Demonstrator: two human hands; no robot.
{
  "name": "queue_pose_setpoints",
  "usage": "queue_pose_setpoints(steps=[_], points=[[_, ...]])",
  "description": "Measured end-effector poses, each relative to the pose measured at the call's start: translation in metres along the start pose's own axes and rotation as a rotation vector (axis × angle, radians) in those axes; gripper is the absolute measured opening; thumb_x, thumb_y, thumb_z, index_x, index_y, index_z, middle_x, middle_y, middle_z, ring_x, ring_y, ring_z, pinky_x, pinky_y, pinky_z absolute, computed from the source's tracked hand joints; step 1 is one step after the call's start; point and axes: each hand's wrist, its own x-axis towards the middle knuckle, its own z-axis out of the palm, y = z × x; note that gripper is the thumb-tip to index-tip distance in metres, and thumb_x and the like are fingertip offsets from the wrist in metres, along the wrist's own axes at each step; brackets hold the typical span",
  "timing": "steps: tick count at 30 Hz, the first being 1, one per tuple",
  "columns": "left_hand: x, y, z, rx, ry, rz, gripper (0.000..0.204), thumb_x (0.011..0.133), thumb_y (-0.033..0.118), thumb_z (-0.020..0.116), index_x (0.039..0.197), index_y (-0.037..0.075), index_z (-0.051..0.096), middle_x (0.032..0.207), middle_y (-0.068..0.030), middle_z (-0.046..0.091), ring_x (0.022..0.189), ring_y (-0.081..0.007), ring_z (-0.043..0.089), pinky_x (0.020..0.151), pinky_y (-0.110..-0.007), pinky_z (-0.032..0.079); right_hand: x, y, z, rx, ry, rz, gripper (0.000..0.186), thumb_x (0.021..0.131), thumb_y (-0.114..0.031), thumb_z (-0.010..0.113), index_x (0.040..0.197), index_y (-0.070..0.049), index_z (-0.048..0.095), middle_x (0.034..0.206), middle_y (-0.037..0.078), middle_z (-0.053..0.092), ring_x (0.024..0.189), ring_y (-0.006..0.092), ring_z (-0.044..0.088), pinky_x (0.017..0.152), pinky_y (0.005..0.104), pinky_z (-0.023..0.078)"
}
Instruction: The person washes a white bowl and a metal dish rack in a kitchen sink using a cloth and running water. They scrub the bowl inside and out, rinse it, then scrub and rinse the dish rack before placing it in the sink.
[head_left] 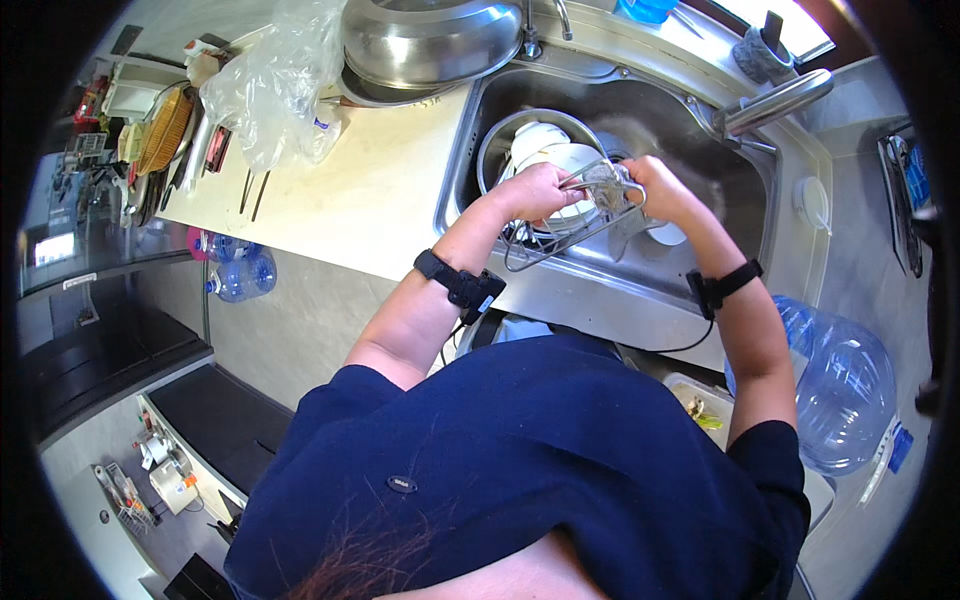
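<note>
A wire rack [536,258] is tilted over the near left part of the steel sink [727,228]. My left hand [540,192] is closed on the rack's upper bars. My right hand [650,185] pinches a greyish, crumpled cloth [610,195] against the rack's right end, and part of the cloth hangs below. Behind the rack a steel basin [496,150] holds white bowls [540,140] and plates, with more white ware at the sink bottom right of it.
Left of the sink is a cream counter [380,190] with a plastic bag [265,105], chopsticks and steel pans [430,40]. A faucet [775,100] stands back right, a white lid [812,200] beside the sink. Large water jugs [840,385] stand at lower right, smaller ones [240,275] at left.
</note>
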Motion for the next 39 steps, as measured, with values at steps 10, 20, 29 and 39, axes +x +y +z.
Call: queue_pose_setpoints(steps=[10, 20, 29, 39], points=[[-0.012, 0.011, 0.009, 0.264, 0.043, 0.226, 0.027, 0.095, 0.029, 0.053, 0.11, 0.012, 0.068, 0.068, -0.0074, 0.061, 0.06, -0.0154, 0.059, 0.062, -0.032, 0.049, -0.027, -0.003, -0.02, 0.096, -0.107, -0.072, 0.022, 0.069, 0.009, 0.055, 0.089, 0.003, 0.059, 0.075, 0.022, 0.06, 0.065, 0.0319, 0.053, 0.068, 0.036, 0.047], [-0.014, -0.006, 0.007, 0.108, -0.015, -0.013, 0.03, 0.095, 0.023, 0.049, 0.113, 0.004, 0.064, 0.065, -0.0039, 0.058, 0.052, -0.012, 0.055, 0.049, -0.027, 0.05, -0.058, 0.037, -0.045, 0.182, 0.294, 0.149, 0.015, 0.082, -0.001, 0.059, 0.095, 0.001, 0.065, 0.08, 0.008, 0.066, 0.069, 0.0148, 0.055, 0.066, 0.03, 0.047], [0.006, -0.007, 0.02, -0.097, -0.017, -0.103, 0.026, 0.093, 0.011, 0.047, 0.114, 0.0, 0.06, 0.062, -0.0003, 0.047, 0.044, -0.0107, 0.048, 0.042, -0.029, 0.05, -0.022, 0.027, -0.008, 0.243, 0.185, -0.208, 0.02, 0.09, -0.014, 0.057, 0.104, -0.001, 0.063, 0.089, 0.01, 0.068, 0.075, 0.0229, 0.063, 0.069, 0.0376, 0.049], [0.003, 0.005, 0.033, 0.286, 0.124, -0.101, 0.026, 0.085, 0.004, 0.049, 0.105, 0.001, 0.065, 0.082, -0.019, 0.065, 0.052, -0.0235, 0.064, 0.046, -0.035, 0.053, 0.006, 0.001, 0.036, 0.684, 0.407, 0.455, 0.035, 0.094, -0.034, 0.054, 0.095, -0.001, 0.065, 0.07, 0.008, 0.061, 0.069, 0.0144, 0.058, 0.064, 0.0296, 0.047]])
